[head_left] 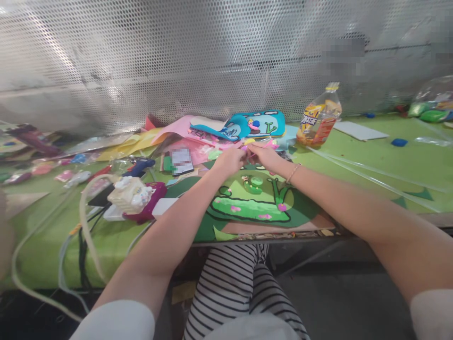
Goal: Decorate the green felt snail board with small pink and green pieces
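Observation:
My left hand (pixel 232 160) and my right hand (pixel 264 156) meet over the far part of the green craft picture (pixel 251 210), their fingers closed in a pinch. What sits between the fingertips is too small to make out. Bits of bright pink and yellow material (pixel 272 144) show just beyond them. On the picture, a black-outlined grass strip and a sprout stand out, with small pink dabs. A little green snail-like figure (pixel 253 184) lies there, below my hands.
Beyond my hands lie blue craft pictures (pixel 267 123) and pink sheets (pixel 173 130). A cut plastic bottle (pixel 320 115) stands right. To the left are a cream and magenta device (pixel 136 198), cables, a pale hose (pixel 85 217) and small coloured packets. Clear strips (pixel 371 174) cross the right side.

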`<action>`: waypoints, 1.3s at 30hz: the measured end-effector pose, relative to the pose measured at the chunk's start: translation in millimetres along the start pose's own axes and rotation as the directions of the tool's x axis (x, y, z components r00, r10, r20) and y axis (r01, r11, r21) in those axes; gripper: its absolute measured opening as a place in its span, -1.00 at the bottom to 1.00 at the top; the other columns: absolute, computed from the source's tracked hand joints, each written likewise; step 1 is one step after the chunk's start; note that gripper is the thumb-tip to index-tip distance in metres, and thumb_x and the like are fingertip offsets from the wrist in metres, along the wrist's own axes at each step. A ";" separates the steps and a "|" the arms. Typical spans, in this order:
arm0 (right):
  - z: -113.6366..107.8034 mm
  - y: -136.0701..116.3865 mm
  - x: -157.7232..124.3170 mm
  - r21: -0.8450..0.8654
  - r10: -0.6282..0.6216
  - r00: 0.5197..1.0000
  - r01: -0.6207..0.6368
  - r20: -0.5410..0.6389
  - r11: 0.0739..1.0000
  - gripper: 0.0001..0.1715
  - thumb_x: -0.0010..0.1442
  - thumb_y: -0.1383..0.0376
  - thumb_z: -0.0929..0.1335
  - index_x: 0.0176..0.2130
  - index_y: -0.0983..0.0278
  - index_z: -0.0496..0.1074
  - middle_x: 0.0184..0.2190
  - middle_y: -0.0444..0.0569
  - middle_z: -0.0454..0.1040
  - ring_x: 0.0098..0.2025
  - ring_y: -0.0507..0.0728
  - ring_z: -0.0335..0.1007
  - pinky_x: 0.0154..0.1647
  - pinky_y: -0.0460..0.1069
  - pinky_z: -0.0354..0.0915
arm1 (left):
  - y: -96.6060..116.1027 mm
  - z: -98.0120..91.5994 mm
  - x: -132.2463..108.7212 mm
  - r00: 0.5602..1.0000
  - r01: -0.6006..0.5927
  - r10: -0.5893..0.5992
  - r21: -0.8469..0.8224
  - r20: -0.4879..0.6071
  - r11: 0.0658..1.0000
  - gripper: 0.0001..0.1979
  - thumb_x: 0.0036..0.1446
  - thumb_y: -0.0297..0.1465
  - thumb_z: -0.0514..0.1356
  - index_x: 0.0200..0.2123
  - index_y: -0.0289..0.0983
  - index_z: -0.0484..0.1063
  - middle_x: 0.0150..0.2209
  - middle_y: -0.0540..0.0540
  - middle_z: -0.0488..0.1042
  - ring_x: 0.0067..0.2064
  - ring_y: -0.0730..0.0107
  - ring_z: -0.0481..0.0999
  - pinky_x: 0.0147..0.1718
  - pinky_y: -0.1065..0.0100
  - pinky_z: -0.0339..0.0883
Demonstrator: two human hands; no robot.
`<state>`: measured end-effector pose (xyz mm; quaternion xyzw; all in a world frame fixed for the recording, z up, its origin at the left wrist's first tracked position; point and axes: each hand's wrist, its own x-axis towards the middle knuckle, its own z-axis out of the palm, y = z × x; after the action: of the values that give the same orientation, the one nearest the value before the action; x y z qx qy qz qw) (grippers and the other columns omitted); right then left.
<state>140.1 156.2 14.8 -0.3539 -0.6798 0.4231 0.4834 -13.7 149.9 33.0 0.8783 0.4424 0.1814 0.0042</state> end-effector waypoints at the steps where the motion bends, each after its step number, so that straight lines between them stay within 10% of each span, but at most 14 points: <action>1: -0.3 0.1 0.3 -0.031 0.003 1.000 -0.004 -0.010 1.000 -0.60 0.22 0.18 0.26 -0.59 0.28 0.23 -0.67 -0.16 0.26 -0.60 -0.01 0.15 -0.56 -0.08 0.10 | 0.2 -0.7 -0.6 1.000 -0.002 0.002 0.020 0.009 1.000 -0.82 0.06 -0.45 0.10 -0.32 -0.36 0.49 -0.41 -0.12 0.50 -0.34 0.27 0.47 -0.34 0.36 0.25; 10: -5.1 3.5 2.3 -0.151 0.010 0.998 -0.001 0.058 0.988 -0.66 0.21 0.20 0.24 -0.54 0.28 0.27 -0.58 -0.15 0.32 -0.55 0.00 0.18 -0.48 -0.06 0.13 | 1.3 -1.5 -1.9 0.999 0.019 -0.023 0.086 0.044 0.996 -0.79 0.06 -0.46 0.08 -0.27 -0.31 0.49 -0.31 -0.13 0.53 -0.25 0.25 0.49 -0.28 0.36 0.28; 22: -3.0 0.1 -0.5 0.144 -0.064 0.998 0.060 0.019 0.988 -0.57 0.17 0.01 0.29 -0.51 0.27 0.27 -0.62 -0.17 0.24 -0.55 0.00 0.17 -0.51 -0.09 0.13 | 2.0 -3.0 -0.3 0.998 0.018 -0.029 0.167 0.064 0.986 -0.75 0.13 -0.41 0.06 -0.20 -0.29 0.49 -0.27 -0.15 0.53 -0.19 0.24 0.50 -0.25 0.36 0.29; 39: -8.5 -1.1 1.3 -0.108 -0.020 0.998 0.013 -0.060 0.994 -0.47 0.19 -0.12 0.22 -0.47 0.26 0.29 -0.62 -0.14 0.32 -0.61 -0.02 0.16 -0.58 -0.09 0.12 | -13.0 5.1 0.0 0.990 0.139 -0.135 0.195 -0.032 0.971 -0.66 0.02 -0.56 0.01 -0.17 -0.29 0.47 -0.20 -0.22 0.53 -0.15 0.20 0.51 -0.23 0.36 0.31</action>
<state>147.8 158.9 17.8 -0.3865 -0.6895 0.3708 0.4875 -22.1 158.5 26.1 0.8400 0.5177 0.1444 -0.0742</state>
